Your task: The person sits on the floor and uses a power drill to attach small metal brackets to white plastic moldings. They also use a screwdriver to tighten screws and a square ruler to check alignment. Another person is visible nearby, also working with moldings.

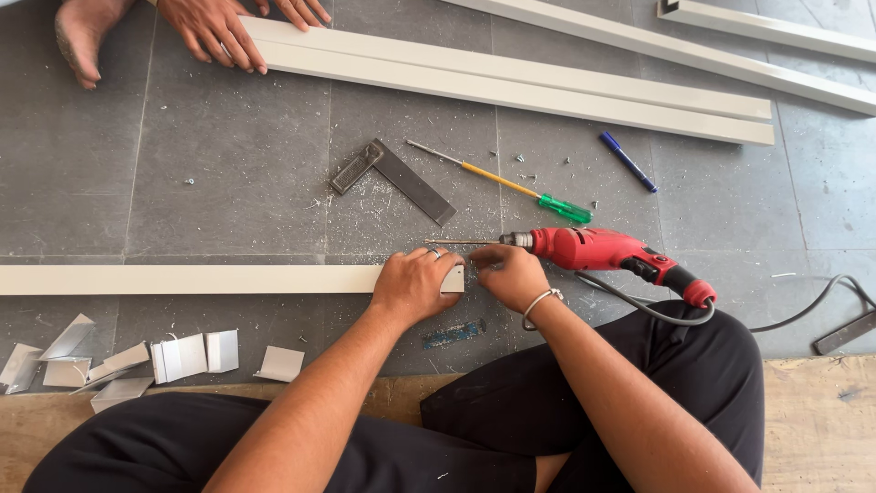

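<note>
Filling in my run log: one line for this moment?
left hand on white profile end | right hand at same end | red drill alongside

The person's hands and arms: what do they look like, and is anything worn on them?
Both forearms are bare, with no sleeves or gloves in view. The left hand has a ring on one finger. The right hand has a thin silver-coloured bangle round the wrist. No other markings show.

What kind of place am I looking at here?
Probably a floor-level work site for fitting or assembling frames: long white profiles lie on grey floor tiles, beside a red electric drill, a try square and scattered metal shavings.
</note>
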### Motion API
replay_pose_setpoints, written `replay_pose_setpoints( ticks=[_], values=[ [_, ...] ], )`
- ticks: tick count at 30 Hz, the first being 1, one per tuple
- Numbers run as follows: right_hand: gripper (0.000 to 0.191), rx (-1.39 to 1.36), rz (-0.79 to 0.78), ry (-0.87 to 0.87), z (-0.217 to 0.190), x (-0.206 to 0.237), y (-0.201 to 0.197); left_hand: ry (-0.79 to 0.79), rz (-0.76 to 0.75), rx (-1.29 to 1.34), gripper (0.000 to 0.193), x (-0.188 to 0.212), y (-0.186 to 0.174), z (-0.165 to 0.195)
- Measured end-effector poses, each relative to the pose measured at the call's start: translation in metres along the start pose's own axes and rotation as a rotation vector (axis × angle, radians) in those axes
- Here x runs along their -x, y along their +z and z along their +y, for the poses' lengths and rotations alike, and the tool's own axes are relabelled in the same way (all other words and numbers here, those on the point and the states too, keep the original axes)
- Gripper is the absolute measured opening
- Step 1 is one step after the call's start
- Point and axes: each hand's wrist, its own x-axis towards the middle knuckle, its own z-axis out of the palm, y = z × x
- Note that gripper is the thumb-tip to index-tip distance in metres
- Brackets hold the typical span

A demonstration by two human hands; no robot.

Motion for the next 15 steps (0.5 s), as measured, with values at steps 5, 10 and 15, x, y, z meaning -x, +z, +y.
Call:
replay_pose_setpoints(
  ticks=[5, 10, 15],
  values=[
    [0.038, 0.300, -0.079, -0.327, 0.011, 0.000, 0.006, 0.008, 0.018, 0.012, 0.053, 0.000, 0.001, 0.000],
    [0.040, 0.245, -0.103, -0.259, 0.007, 0.003, 0.013, -0.010, -0.009, 0.030, 0.053, 0.000, -0.006, 0.001],
    [0.041, 0.198, -0.096, -0.253, 0.006, 0.006, 0.012, -0.016, -0.035, -0.010, 0.056, -0.001, -0.009, 0.004]
  ],
)
